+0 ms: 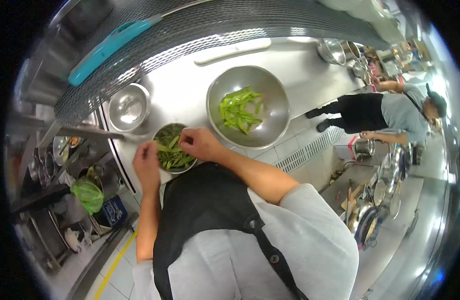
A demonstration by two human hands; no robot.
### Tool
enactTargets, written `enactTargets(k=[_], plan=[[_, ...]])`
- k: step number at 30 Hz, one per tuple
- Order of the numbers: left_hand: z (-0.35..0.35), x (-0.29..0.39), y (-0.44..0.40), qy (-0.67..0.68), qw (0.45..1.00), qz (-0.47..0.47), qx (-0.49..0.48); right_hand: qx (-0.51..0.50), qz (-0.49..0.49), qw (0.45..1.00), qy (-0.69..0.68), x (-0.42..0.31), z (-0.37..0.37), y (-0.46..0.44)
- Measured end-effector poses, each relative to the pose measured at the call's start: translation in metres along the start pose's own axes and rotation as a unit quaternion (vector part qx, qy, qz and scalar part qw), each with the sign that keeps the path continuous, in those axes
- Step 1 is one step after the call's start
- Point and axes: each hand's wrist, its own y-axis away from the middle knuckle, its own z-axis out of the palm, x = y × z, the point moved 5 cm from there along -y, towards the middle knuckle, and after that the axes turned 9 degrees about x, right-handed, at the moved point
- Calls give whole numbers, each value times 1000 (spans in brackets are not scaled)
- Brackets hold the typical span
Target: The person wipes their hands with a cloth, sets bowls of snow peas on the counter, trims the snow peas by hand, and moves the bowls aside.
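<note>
Just above a small metal bowl (180, 171) at the table (175, 90) edge, the person's two hands work close together. The right hand (202, 144) has its fingers curled in and closed on what looks like a green strip (168, 148) — probably a pinch grip, since so slim a piece suits the fingertips better than the palm. The left hand (147, 162) is at the other side of the bowl, blurred, so whether its fingers are open or gripping cannot be told. Directly beneath both sets of fingers lie the green vegetable pieces (177, 159) in the bowl, which sits close against the apron (202, 192), likely so that both hands reach it with bent, relaxed arms.

Beyond the right fingers, off to the right, a wide steel mixing bowl (272, 117) holds brighter green cut pieces (239, 111) — within easy reach, its broad walls leaving room around them. Farther out lies a long white bar (233, 51). Beyond the left fingers stands another steel bowl (129, 106).
</note>
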Motion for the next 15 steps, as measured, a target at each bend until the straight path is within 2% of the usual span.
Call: enactTargets(k=[3, 6, 9, 11, 14, 15], plan=[[-22, -25, -16, 135, 981, -132, 40, -24, 13, 999, 27, 9, -5, 1], [-22, -27, -9, 57, 992, -111, 11, -43, -4, 999, 32, 6, -5, 5], [-6, -7, 3, -35, 998, -5, -45, 22, -66, 995, -65, -14, 0, 7], [-5, -11, 2, -98, 995, 14, -34, -36, -35, 999, -3, -23, 7, 8], [-4, -2, 9, -51, 997, -1, -55, -78, -7, 996, 45, -12, 13, 6], [-2, -2, 10, -40, 997, 9, -63, -68, -9, 998, 14, -7, 13, 5]])
